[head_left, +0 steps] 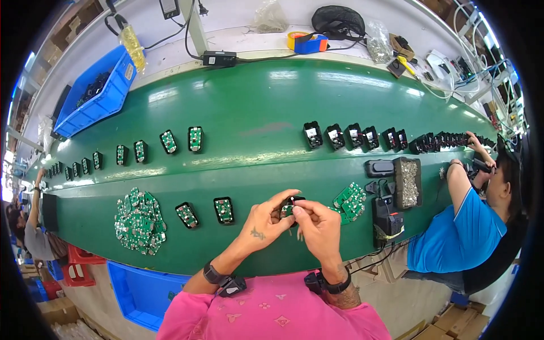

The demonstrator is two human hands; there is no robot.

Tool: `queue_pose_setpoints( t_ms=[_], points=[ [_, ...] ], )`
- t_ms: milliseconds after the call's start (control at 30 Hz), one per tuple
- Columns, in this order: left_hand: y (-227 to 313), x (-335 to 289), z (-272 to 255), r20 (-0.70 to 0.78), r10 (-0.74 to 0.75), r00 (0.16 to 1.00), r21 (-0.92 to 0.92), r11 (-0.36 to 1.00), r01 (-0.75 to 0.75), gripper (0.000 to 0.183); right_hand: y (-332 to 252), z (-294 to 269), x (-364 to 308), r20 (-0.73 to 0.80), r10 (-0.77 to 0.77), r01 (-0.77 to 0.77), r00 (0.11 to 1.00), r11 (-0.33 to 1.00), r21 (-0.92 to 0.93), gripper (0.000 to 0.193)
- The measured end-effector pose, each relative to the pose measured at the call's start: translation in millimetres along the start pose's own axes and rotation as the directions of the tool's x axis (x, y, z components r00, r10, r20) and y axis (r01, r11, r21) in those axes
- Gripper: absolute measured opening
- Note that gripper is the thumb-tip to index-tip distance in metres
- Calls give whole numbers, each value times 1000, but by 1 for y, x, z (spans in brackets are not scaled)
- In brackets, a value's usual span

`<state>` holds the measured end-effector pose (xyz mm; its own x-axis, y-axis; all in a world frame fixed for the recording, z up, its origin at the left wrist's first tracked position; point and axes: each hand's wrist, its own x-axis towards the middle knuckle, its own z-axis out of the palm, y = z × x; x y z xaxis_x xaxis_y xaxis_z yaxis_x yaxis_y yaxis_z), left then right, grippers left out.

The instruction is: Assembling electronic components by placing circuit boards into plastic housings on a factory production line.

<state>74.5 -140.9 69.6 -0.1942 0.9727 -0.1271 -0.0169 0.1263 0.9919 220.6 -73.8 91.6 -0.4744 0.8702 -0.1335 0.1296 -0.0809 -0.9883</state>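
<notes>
One green board [287, 212] with black case [295, 199] is pinched between left hand [264, 222] and right hand [319, 225], over the table's near middle [258, 243]; uneven thumb pressure could perhaps crack the board.

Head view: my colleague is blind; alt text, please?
A person's left hand and right hand hold a small green-and-black part over a green workbench between two circuit-board piles. Black casings line up beyond; a co-worker is at right.
</notes>
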Motion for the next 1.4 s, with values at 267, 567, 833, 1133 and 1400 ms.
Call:
queue_pose_setpoints(
  t_ms=[267,567,833,1133,1400],
  points=[
    [7,-3,3,9,13,1000,118,993,-14,53,8,1,-4,-14,-35,36,999,994,104,13],
    [24,-8,0,-64,-8,998,-105,994,1,53,-6,-11,-5,34,-276,278,961,951,-135,5],
    [49,-17,-4,-54,71,996,139,988,-63,54,-40,-23,0,230,-234,302,945,895,-329,4],
    [45,-20,1,-48,270,962,452,864,-221,52,-38,-24,1,296,-219,329,930,856,-399,4],
    [30,-19,0,-50,375,925,613,743,-269,54,-22,-12,2,314,-356,473,880,718,-511,4]
  ],
)
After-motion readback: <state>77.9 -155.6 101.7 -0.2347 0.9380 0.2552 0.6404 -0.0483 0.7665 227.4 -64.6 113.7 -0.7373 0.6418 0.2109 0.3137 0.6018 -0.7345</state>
